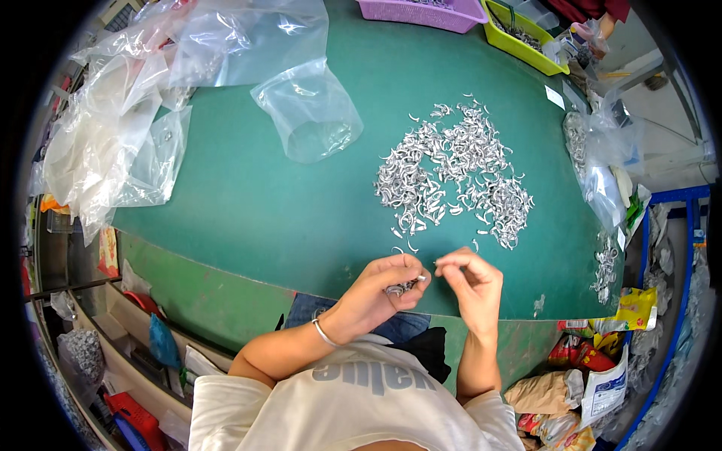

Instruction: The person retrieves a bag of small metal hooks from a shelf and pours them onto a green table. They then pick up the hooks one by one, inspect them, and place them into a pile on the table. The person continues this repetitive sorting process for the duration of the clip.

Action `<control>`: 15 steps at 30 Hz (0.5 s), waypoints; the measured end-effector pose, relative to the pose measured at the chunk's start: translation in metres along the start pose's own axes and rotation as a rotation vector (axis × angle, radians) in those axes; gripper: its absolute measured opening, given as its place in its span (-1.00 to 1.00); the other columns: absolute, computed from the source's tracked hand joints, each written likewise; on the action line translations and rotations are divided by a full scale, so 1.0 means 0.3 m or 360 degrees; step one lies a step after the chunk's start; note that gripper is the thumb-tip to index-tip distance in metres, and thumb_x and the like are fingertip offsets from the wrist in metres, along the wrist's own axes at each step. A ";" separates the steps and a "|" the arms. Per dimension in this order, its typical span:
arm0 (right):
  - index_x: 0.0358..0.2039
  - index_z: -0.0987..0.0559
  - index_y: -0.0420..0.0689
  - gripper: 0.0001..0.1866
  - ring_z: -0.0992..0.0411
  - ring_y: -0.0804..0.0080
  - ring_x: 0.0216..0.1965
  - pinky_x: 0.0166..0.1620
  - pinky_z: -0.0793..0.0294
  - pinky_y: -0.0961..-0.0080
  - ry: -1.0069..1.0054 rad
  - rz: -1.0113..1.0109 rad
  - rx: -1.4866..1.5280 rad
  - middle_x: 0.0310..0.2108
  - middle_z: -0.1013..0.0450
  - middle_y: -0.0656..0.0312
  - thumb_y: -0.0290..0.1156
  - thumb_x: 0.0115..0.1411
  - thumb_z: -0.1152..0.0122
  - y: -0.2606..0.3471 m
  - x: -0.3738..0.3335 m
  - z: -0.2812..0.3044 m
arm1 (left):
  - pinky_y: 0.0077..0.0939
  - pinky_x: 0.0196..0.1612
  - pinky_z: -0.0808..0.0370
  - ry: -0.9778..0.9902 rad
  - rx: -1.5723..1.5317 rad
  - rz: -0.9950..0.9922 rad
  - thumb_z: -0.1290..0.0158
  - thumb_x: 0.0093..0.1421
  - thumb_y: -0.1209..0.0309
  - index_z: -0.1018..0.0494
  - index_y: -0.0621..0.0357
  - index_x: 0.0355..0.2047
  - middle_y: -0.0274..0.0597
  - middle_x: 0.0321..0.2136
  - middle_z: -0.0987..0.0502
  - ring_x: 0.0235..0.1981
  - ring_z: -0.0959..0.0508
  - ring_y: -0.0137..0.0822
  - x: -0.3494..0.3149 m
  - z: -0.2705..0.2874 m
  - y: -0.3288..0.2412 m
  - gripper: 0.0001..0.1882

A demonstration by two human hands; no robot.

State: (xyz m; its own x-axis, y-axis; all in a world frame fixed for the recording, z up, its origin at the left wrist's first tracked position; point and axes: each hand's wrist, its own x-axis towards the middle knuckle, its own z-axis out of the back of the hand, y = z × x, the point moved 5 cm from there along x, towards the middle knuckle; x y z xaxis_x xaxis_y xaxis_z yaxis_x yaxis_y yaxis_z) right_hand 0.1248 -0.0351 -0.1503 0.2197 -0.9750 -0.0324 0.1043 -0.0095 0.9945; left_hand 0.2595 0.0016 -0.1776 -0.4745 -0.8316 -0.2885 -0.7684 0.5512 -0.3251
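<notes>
My left hand (368,292) is curled in front of my body, just over the table's near edge. In its cupped fingers sit several small curved silver metal pieces (401,286), and one piece sticks out between thumb and fingertip. Close beside it on the right, my right hand (474,282) has its thumb and forefinger pinched together. Whatever lies in that pinch is too small to name. Beyond both hands, a big loose heap of the same curved metal pieces (500,203) spreads over the green table (256,203), with a few strays at its near side.
Clear plastic bags (113,143) cover the table's far left, and one bag (316,113) lies nearer the middle. A purple basket (429,15) and a yellow-green basket (519,46) stand at the far edge. A smaller pile (604,270) lies at the right edge. Another person's arm (606,24) shows at far right.
</notes>
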 end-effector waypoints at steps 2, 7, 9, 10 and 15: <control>-0.40 -0.55 -0.27 -0.89 -0.27 0.58 -0.49 -0.40 -0.26 0.69 -0.0142 0.0128 -0.0364 -0.53 -0.42 0.25 -0.63 -0.02 -0.18 0.004 0.044 0.032 | -0.63 -0.55 -0.16 0.0127 -0.0027 -0.0061 0.13 0.20 0.29 -0.34 0.24 -0.41 -0.21 -0.52 -0.33 -0.62 -0.21 -0.49 -0.002 -0.010 -0.013 -0.76; -0.34 -0.52 -0.25 -0.80 -0.33 0.48 -0.42 -0.34 -0.30 0.64 -0.0153 0.0336 -0.0948 -0.35 -0.43 0.19 -0.64 -0.05 -0.18 0.015 0.102 0.039 | -0.59 -0.57 -0.16 -0.0051 0.0170 -0.0127 0.15 0.21 0.25 -0.32 0.22 -0.47 -0.17 -0.54 -0.33 -0.63 -0.22 -0.44 0.007 0.006 -0.037 -0.73; -0.29 -0.50 -0.24 -0.73 -0.35 0.28 -0.28 -0.20 -0.33 0.47 -0.0094 0.0502 -0.1157 -0.29 -0.40 0.14 -0.64 -0.09 -0.21 0.028 0.122 0.026 | -0.63 -0.55 -0.19 -0.0062 0.0060 -0.0056 0.14 0.24 0.27 -0.34 0.22 -0.44 -0.19 -0.55 -0.37 -0.61 -0.27 -0.46 0.022 0.027 -0.039 -0.74; -0.27 -0.49 -0.23 -0.70 -0.34 0.22 -0.23 -0.15 -0.33 0.42 -0.0066 0.0571 -0.1231 -0.26 -0.39 0.11 -0.63 -0.10 -0.22 0.040 0.133 0.018 | -0.63 -0.56 -0.19 -0.0077 -0.0093 -0.0002 0.13 0.25 0.26 -0.35 0.23 -0.43 -0.20 -0.56 -0.36 -0.62 -0.27 -0.47 0.042 0.041 -0.035 -0.74; -0.19 -0.46 -0.18 -0.62 -0.26 0.14 -0.16 -0.12 -0.28 0.32 0.0272 0.0631 -0.1453 -0.13 -0.31 0.15 -0.49 -0.10 -0.27 0.061 0.189 -0.035 | -0.63 -0.52 -0.25 -0.0222 -0.0728 0.0047 0.11 0.25 0.32 -0.35 0.22 -0.41 -0.25 -0.57 -0.30 -0.61 -0.25 -0.46 0.118 0.028 -0.061 -0.79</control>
State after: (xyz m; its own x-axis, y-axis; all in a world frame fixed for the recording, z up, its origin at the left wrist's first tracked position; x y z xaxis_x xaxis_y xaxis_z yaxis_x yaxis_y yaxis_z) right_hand 0.1493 -0.0881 -0.1349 0.5282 -0.8254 0.1993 0.6803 0.5518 0.4823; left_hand 0.2605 -0.0373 -0.1894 -0.4608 -0.7820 -0.4197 -0.8804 0.4623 0.1054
